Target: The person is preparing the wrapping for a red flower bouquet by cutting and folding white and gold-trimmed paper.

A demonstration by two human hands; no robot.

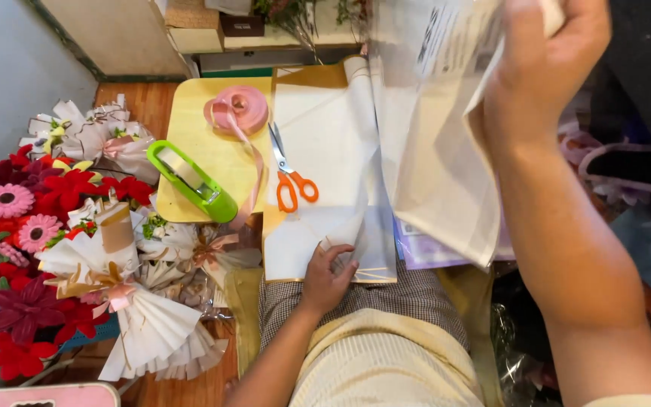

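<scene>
My right hand [548, 60] is raised at the top right, gripping a large folded sheet of cream wrapping paper [435, 151] that hangs down over the table. My left hand [328, 275] rests near my lap, its fingers pinching the lower edge of a white paper sheet [325, 143] spread on the small yellow table [205, 151]. Orange-handled scissors [291, 177] lie on that white sheet, just above my left hand.
A pink ribbon roll [236, 108] and a green tape dispenser [194, 181] sit on the yellow table. Wrapped bouquets [145, 301] and red and pink flowers [32, 218] crowd the floor at left. Boxes [212, 26] stand at the back.
</scene>
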